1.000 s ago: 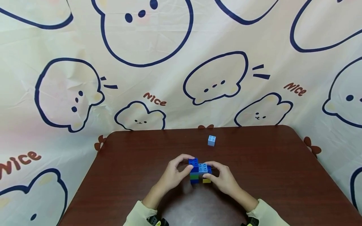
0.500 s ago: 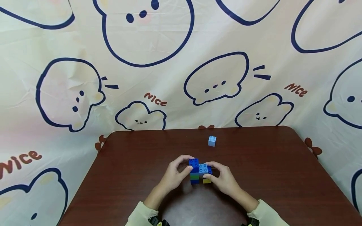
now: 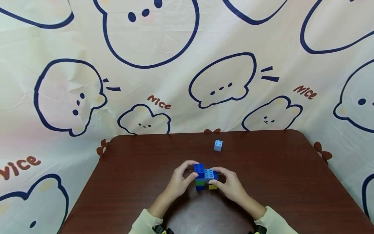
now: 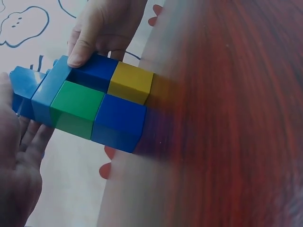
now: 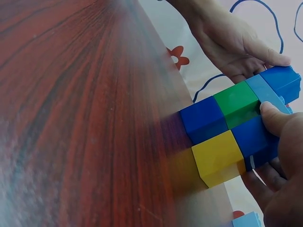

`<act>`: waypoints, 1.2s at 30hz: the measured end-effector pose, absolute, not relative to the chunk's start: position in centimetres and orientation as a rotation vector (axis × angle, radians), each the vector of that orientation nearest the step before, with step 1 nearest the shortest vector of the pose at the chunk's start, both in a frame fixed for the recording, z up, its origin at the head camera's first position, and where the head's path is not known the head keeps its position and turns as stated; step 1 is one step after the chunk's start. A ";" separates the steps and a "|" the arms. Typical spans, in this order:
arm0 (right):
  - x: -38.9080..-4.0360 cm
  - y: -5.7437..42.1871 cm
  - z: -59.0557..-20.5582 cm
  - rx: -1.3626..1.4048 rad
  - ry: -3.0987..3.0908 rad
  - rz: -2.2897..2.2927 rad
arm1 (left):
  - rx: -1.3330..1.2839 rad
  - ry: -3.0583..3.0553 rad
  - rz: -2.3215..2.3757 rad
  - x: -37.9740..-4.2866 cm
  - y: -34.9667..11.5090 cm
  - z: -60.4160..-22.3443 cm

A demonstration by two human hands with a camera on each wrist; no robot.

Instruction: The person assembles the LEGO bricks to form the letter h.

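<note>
A small structure of toy building blocks [image 3: 200, 183] stands upright on the table between both hands. One leg is a dark blue block [image 4: 119, 120] under a green block [image 4: 78, 106]; the other is a yellow block [image 5: 218, 158] under a dark blue block [image 5: 255, 139]. A light blue block [image 3: 208, 173] bridges them, with another dark blue block [image 3: 199, 168] on its left end. My left hand [image 3: 177, 182] pinches that top block between thumb and fingers. On the other side, my right hand [image 3: 232, 187] pinches the dark blue block above the yellow one.
A loose light blue block [image 3: 218, 145] lies near the far edge of the brown table [image 3: 140, 156]. Behind the table hangs a pale cloth [image 3: 175, 81] printed with cartoon outlines.
</note>
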State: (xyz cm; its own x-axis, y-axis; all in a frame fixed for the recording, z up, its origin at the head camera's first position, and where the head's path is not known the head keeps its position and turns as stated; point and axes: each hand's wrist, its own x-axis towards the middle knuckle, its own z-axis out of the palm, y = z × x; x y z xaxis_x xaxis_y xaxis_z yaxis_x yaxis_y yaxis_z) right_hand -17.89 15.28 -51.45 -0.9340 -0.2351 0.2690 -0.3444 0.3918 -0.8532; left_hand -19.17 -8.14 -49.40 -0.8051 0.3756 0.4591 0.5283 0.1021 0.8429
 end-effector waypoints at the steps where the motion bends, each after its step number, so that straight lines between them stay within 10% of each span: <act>1: -17.9 15.3 -51.4 0.526 -2.532 1.594 | -0.925 -2.228 -1.804 -19.2 -8.1 -49.4; 36: -19.5 17.3 -50.1 0.649 -2.596 1.696 | -0.944 -2.288 -1.690 -19.0 -8.3 -49.6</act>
State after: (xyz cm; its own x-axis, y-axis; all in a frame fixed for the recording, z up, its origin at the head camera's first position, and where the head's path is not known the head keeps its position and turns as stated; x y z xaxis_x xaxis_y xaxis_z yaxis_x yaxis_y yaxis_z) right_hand -19.45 17.32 -50.13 -0.9158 -0.3498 0.1974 -0.3214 0.3434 -0.8825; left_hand -18.98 -8.27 -49.61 -0.7924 0.3971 0.4632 0.5594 0.1701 0.8113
